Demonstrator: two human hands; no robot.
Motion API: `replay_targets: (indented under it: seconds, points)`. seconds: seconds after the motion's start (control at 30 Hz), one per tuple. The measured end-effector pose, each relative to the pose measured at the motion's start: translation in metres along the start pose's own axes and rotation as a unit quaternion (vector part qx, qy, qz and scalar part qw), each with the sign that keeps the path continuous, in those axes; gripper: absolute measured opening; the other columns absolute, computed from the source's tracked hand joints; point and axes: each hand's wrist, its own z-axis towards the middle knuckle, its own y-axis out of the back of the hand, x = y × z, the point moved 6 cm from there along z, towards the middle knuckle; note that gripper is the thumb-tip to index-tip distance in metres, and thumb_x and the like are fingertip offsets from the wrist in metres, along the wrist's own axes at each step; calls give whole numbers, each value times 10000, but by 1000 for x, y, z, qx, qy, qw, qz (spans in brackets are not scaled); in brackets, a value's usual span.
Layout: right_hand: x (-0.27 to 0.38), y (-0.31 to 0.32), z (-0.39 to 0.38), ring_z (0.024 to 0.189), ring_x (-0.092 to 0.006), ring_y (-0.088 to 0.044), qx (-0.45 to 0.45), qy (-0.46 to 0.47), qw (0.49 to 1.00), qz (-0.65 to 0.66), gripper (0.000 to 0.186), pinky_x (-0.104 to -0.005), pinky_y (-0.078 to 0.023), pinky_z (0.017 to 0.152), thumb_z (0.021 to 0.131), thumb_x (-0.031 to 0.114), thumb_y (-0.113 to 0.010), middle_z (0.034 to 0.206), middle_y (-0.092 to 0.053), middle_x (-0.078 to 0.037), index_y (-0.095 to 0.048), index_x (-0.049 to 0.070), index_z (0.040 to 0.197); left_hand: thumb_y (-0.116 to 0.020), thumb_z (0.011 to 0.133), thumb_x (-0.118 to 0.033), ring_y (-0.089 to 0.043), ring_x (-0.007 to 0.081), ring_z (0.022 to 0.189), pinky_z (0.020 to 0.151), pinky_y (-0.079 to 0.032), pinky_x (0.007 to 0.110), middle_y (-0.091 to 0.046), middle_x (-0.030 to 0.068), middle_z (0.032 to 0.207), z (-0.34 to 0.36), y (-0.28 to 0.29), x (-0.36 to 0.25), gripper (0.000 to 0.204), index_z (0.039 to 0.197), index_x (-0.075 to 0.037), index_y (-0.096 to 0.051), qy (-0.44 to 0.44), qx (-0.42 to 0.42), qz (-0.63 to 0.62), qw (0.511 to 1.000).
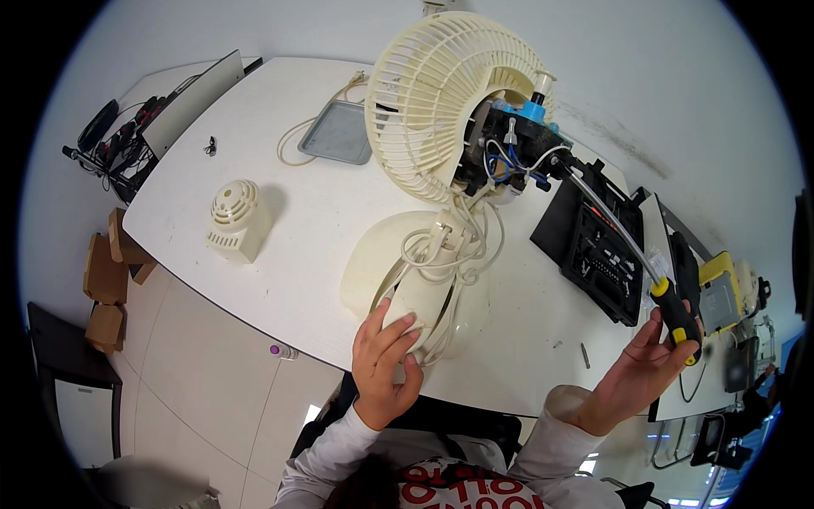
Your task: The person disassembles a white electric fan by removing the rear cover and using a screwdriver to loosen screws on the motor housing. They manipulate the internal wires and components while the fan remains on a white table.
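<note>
A cream electric fan (424, 110) stands partly taken apart, its rear motor (530, 127) bare, with blue and white wires showing. My left hand (386, 365) bends its fingers over the front of the fan's cream stand (415, 297). Loops of white cord (475, 254) hang around the stand. In my right hand (632, 373) is the black and yellow handle of a long screwdriver (623, 229). Its shaft slants up to the left, and its tip meets the motor's side; exactly what it touches there is too small to tell.
A cream motor cover (237, 220) stands on the white table (314, 246) at left. Behind is a grey tray (339, 131). An open black toolbox (602, 254) lies at right, with a small metal bit (585, 355) nearby. Cardboard boxes (106, 271) sit on the floor.
</note>
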Motion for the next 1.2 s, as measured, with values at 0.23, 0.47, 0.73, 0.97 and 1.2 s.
replay_targets:
  seconds: [0.23,0.47,0.73,0.97,1.2]
  points:
    - [26,-11,-3,1039,-274,-628,16,107,983,-147,536,-265,-591,802,928,424,-542,1147,-581,-198,-395,57,1290,-515,753,46,-470,500,1203,983,-387,522,-588,184,1155,0,0,0,317,1063,-10,-548,0,2,2,1000]
    - [64,-24,-3,1052,-326,-618,33,273,893,-356,625,-315,-614,674,903,482,-553,1164,-575,-199,-350,52,1309,-522,729,50,-477,475,1207,973,-390,512,-595,160,1156,2,0,0,344,1064,-18,-564,-3,-4,3,1000]
    - [96,-58,10,1043,-254,-514,232,355,848,-318,471,-336,-525,762,925,492,-499,1146,-423,-215,-411,246,1317,-504,716,65,-484,501,1185,972,-394,526,-590,187,1146,3,1,-2,354,1060,-7,-545,-9,-1,9,1000]
    - [113,-63,5,904,-222,-527,133,510,769,-361,569,-349,-463,736,942,529,-432,993,-515,-139,-438,76,1285,-510,699,57,-484,495,1187,974,-386,535,-590,179,1148,1,0,-2,377,1068,-15,-538,-10,0,16,1000]
    - [128,-58,3,819,-220,-533,245,537,757,-282,627,-257,-487,605,839,597,-569,1018,-549,-101,-456,153,1266,-592,682,-15,-483,388,1201,1019,-315,530,-595,107,1175,25,21,-11,393,1071,-72,-589,-4,-28,19,999]
